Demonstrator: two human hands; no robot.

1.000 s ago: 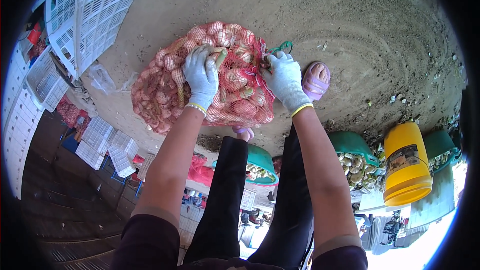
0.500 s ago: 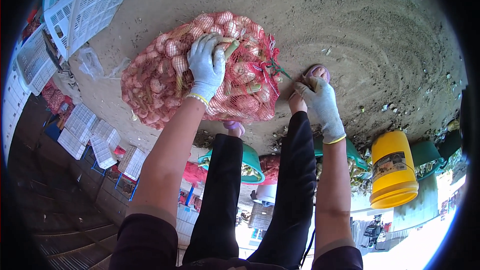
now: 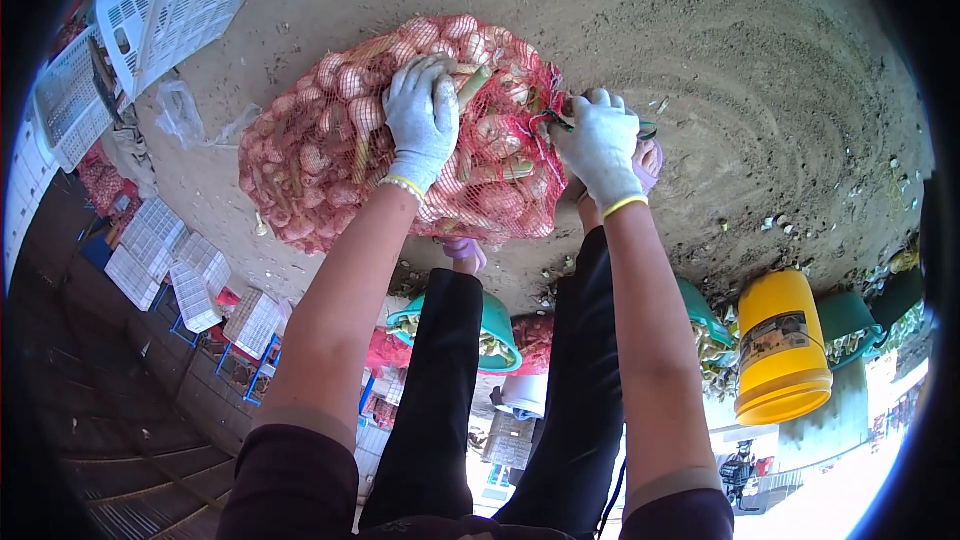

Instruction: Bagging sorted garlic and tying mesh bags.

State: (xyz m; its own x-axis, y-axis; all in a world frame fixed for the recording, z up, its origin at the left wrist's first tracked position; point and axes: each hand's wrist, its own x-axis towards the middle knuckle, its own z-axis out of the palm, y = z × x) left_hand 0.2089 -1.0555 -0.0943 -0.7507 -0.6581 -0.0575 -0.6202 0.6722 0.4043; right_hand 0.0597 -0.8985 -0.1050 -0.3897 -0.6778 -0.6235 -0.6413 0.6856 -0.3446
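Head: bulging mesh sack [image 3: 460, 205], thin green cord [image 3: 560, 121].

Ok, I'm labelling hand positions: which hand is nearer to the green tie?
Right. The right hand is at the green tie, covering part of it; the left hand is farther left, on the red mesh bag.

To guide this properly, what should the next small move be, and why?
Probably draw the green string snug with the right hand: it shows on both sides of that hand, at the gathered end of the red net bag, while the left hand rests on top.
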